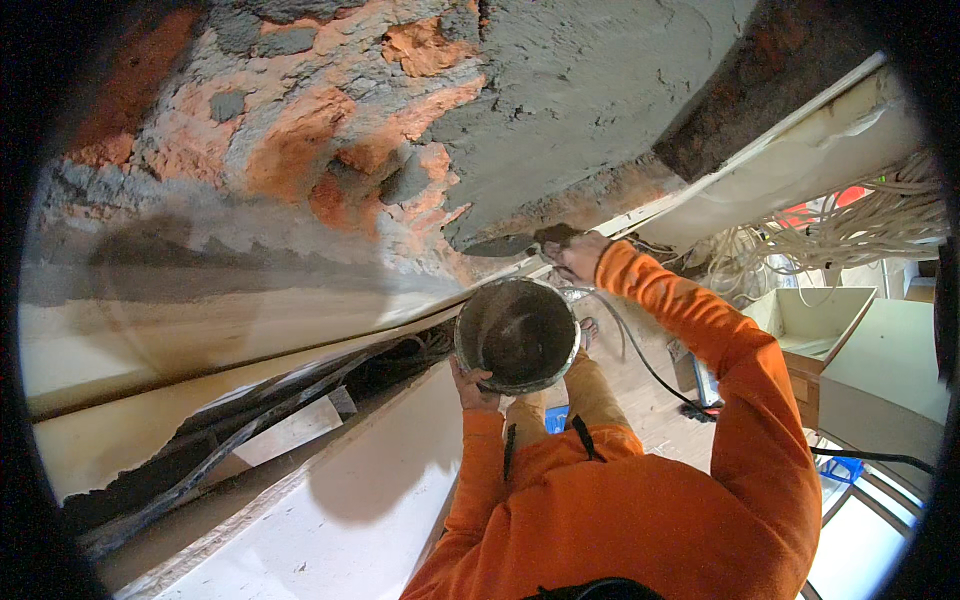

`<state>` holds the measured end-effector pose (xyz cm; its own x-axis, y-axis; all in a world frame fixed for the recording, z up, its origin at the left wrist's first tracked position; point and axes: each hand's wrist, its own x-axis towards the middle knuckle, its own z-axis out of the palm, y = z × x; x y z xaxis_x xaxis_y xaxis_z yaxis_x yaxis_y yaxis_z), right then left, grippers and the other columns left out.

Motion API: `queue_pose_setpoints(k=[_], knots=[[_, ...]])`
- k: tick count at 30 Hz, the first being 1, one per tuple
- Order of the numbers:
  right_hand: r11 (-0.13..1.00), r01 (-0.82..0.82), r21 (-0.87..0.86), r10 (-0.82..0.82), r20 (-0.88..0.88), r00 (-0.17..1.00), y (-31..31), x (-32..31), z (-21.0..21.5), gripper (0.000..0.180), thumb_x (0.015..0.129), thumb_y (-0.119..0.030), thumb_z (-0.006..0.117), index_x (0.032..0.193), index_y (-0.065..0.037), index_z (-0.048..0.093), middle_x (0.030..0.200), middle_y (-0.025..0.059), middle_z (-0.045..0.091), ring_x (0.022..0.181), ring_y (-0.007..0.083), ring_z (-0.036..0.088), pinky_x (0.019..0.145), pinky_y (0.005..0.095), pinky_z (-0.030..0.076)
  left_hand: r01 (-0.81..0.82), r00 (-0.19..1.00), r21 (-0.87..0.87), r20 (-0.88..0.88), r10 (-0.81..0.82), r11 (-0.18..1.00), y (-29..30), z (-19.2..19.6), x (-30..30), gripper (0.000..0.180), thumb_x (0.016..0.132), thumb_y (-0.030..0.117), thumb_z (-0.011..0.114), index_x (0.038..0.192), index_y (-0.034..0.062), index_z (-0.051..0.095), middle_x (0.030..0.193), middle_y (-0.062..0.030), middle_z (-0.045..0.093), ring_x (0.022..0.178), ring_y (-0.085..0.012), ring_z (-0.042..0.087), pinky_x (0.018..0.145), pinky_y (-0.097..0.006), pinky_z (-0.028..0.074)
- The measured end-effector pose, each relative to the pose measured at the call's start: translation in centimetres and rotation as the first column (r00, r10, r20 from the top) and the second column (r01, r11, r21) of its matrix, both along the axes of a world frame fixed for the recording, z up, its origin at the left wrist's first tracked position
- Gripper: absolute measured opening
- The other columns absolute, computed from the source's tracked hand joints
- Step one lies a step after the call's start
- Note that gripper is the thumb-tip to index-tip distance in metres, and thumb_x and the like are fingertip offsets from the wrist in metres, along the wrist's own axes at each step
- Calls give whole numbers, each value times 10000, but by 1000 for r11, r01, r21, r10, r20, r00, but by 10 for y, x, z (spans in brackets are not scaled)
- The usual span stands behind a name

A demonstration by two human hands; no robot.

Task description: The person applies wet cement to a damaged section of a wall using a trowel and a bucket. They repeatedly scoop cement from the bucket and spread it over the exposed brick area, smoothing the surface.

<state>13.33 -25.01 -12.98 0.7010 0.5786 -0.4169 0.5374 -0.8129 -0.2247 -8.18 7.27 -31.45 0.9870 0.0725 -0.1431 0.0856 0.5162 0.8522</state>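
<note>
My left hand (475, 386) grips the near left side of a round bucket (518, 335), its fingers closed at the rim. The bucket is tilted so its dark, grey-smeared inside shows; how much it holds I cannot tell. Beyond it, my right hand (580, 256) is closed around what looks like a trowel. Its dark, flat blade (500, 246) lies against the lower edge of the wall, and the fingers partly hide the handle. Wet grey mortar (570, 110) coats the wall above, beside rough, partly covered orange brick (310, 130).
A pale ledge (150, 335) runs along the wall's foot, with dark cables (250, 430) in the gap below it. A white panel (330, 530) lies at lower left. Coiled pale cable (840, 225) hangs at right above an open drawer (815, 320). A black cord (640, 355) crosses the floor.
</note>
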Motion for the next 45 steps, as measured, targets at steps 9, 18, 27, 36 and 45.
queue_pose_setpoints(k=[9, 18, 27, 36, 45], knots=[[979, 38, 201, -75, 183, 980, 4, -10, 16, 237, 798, -263, 594, 813, -36, 656, 764, 162, 670, 664, 378, 650, 618, 488, 532, -78, 936, 158, -329, 127, 984, -8, 31, 2, 1150, 631, 294, 784, 1513, 33, 92, 939, -41, 630, 844, -182, 591, 934, -380, 469], [973, -189, 132, 187, 23, 982, -14, -68, -6, 321, 859, -265, 540, 1112, -68, 555, 716, 176, 635, 657, 358, 642, 523, 484, 515, 81, 992, -91, 108, -71, 993, 13, 6, 3, 824, 813, 153, 655, 1507, 188, 211, 1264, -151, 546, 1036, -266, 583, 877, -460, 514], [936, 195, 292, -197, -23, 980, -8, -158, -13, 323, 859, -270, 541, 1104, -60, 537, 783, 188, 634, 753, 379, 639, 664, 481, 528, -182, 910, -516, -412, -56, 837, -13, 106, 32, 575, 832, 47, 522, 1390, 121, 406, 1215, -133, 596, 1151, -291, 545, 1030, -530, 409], [102, 500, 860, -894, -141, 425, -16, -148, -59, 445, 794, -318, 716, 1108, -37, 574, 823, 141, 651, 689, 267, 634, 568, 368, 510, -247, 813, -216, -576, 81, 945, 19, 137, 12, 1037, 542, -181, 511, 1465, 214, 252, 1370, -99, 434, 1207, -319, 440, 1025, -500, 383], [-955, 291, -53, 114, -974, 196, 54, -25, -63, 357, 962, -438, 410, 898, -92, 468, 589, 73, 446, 430, 207, 432, 383, 374, 413, -137, 881, -14, -460, 115, 990, 52, 133, 1, 847, 697, -76, 549, 1443, 195, 251, 1230, -91, 530, 1115, -249, 497, 967, -457, 432]])
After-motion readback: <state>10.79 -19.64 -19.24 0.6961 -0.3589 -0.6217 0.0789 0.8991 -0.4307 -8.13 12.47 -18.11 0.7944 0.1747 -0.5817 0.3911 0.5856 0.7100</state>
